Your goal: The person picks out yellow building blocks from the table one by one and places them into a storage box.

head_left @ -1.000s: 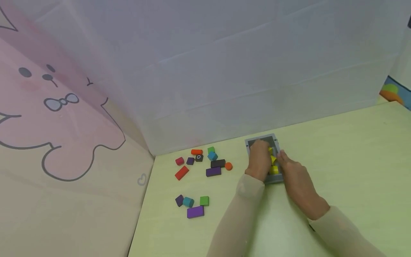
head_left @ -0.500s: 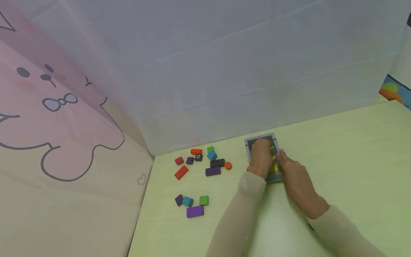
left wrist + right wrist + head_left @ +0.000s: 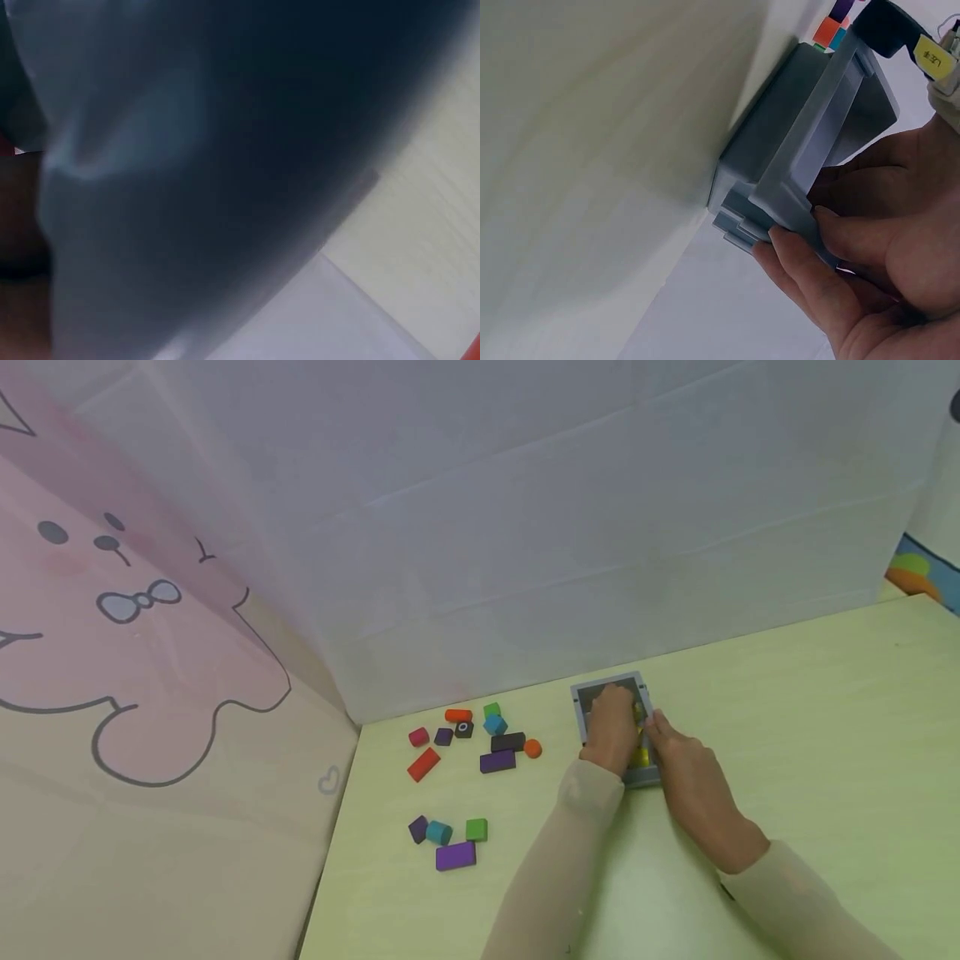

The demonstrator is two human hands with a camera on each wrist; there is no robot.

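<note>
A grey rectangular box [image 3: 643, 775] lies on the pale table, with several yellow blocks [image 3: 640, 757] partly visible inside. My left hand [image 3: 611, 727] reaches down into it, and its fingertips are hidden. At the box's right side, my right hand [image 3: 697, 781] holds the rim. The right wrist view shows the thumb and fingers of that right hand [image 3: 870, 285] pinching the box [image 3: 761, 124] at its edge, with the left hand [image 3: 885, 157] behind. Blurred sleeve fabric [image 3: 150, 225] fills most of the left wrist view.
Left of the box lie loose blocks, among them a black block [image 3: 507, 742], an orange disc [image 3: 532, 748] and a red block [image 3: 424, 764]. Nearer are a purple block [image 3: 456, 856], a green cube [image 3: 476, 829] and a blue cylinder [image 3: 439, 832]. A white sheet [image 3: 525, 568] hangs behind the table.
My left hand has shifted slightly right inside the box, covering more of the yellow blocks. My right hand stays at the rim, and the loose blocks have not moved.
</note>
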